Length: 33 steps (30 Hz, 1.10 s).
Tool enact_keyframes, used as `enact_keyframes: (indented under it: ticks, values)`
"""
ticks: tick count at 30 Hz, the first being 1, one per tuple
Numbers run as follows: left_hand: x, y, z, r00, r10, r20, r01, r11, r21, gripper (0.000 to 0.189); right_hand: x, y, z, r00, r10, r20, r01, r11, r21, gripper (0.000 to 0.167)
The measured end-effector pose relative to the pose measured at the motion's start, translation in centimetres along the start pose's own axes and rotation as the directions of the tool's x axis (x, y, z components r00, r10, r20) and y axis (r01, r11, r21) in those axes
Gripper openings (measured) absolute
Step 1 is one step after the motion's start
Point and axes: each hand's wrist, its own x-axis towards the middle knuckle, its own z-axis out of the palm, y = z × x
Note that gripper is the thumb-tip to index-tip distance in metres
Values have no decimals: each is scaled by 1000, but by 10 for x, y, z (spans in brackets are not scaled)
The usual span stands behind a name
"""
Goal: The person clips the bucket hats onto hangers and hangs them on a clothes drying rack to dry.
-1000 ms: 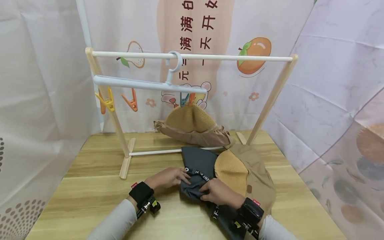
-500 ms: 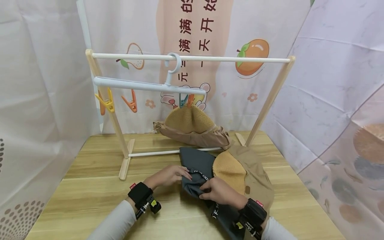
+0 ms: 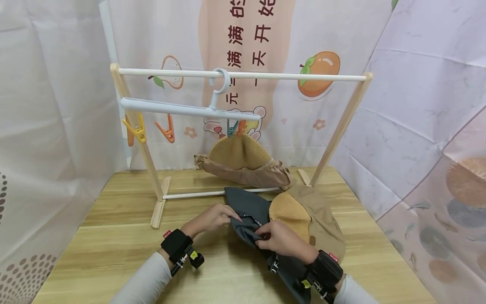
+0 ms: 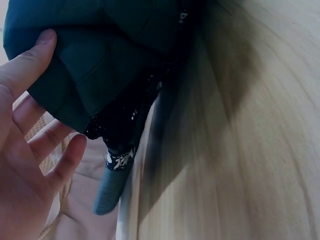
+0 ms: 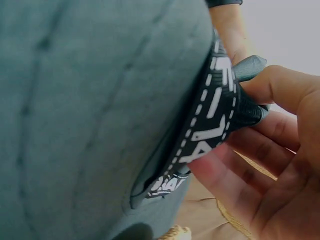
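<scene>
A dark grey-green cloth hat (image 3: 248, 203) lies folded at the front middle of the table, its black band (image 5: 215, 107) printed with white lettering. My left hand (image 3: 213, 218) pinches the hat's left edge, thumb on top and fingers beneath in the left wrist view. On the crown side, my right hand (image 3: 284, 241) pinches a fold of the cloth by the band between thumb and fingers. Under and to the right of it spreads a tan hat (image 3: 326, 221) with a yellow woven part (image 3: 290, 211).
A wooden rack (image 3: 338, 131) stands behind, a pale blue hanger (image 3: 171, 107) hooked on its white bar. Teal and orange clips (image 3: 236, 127) hold a brown and yellow hat (image 3: 241, 158). Yellow (image 3: 138, 128) and orange (image 3: 167, 128) clips hang at the hanger's left.
The crumpled front fold of the dark hat has been drawn up and flattened out between my hands. My left hand has risen slightly with the edge; my right hand has shifted slightly right.
</scene>
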Motion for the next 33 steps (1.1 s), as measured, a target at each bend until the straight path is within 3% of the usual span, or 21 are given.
enact_keyframes:
  ticks: [6,16,23,28,33]
  values:
    - [-1,3,-4,998,14,-57,-13,1000,5,26,-2,-3,-7,999,-26,-38,28,999,46,13]
    - [2,15,-12,984,14,-175,-33,994,-102,18,0,-16,-20,999,10,-34,-5,991,130,9]
    - [3,22,-17,977,-10,-212,-19,991,-135,17,2,-23,-22,997,9,-78,4,986,166,20]
    - [1,27,-19,970,-25,-243,-24,980,-199,18,5,-28,-23,995,11,-101,7,985,172,18]
    - [0,28,-21,955,-7,-295,-56,977,-206,17,6,-32,-25,993,-2,-121,25,982,185,16]
